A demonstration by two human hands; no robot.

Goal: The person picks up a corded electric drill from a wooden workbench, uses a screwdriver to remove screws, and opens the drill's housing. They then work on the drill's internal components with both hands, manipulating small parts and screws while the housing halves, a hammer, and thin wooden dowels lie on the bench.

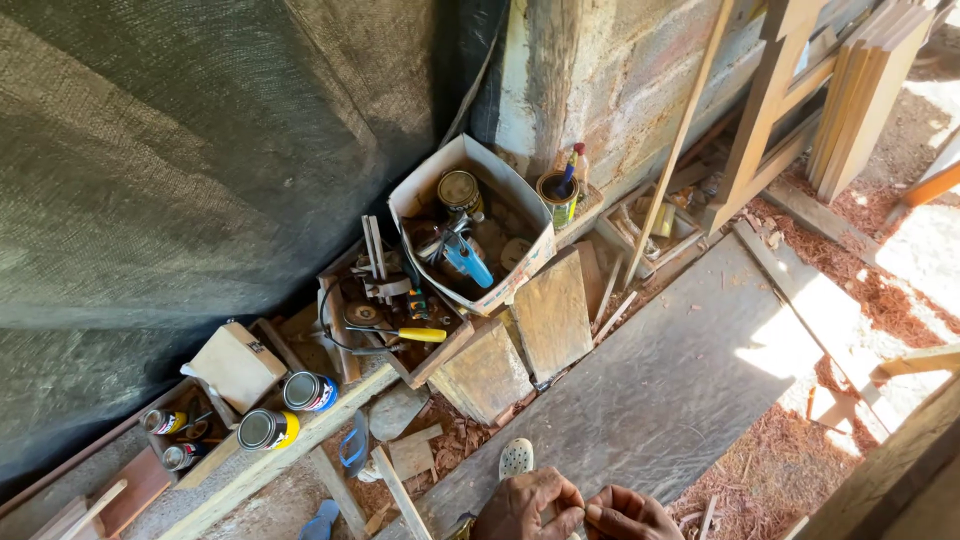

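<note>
- Far left, a dark mesh sheet [180,150] hangs over the wall, and below it on the floor sit a small wooden box [236,364] and a cluster of tins [268,428], two of them lying on their sides against a long pale batten [290,455].
- Next along, a shallow tray of tools holds a yellow-handled screwdriver [412,334], and behind it an open cardboard box [470,235] carries a round tin and a blue-handled tool [466,260].
- At the bottom edge, the left hand [528,506] is curled with thumb and fingers pinched together; its grip is narrow, apparently on something very small that cannot be made out.
- Touching it, the right hand [630,515] is likewise pinched, fingertips meeting those of the left; whether it holds anything cannot be told.
- Both hands hover over a wide grey board [660,390] lying on the floor, with a pale clog [516,457] just beside them.
- The step in hand looks like fine fingertip work between the two hands; any next move would call for a steady pinch rather than reach.
- Right, timber frames [800,90] lean on the block wall [640,80], above red sawdust [860,290].
</note>
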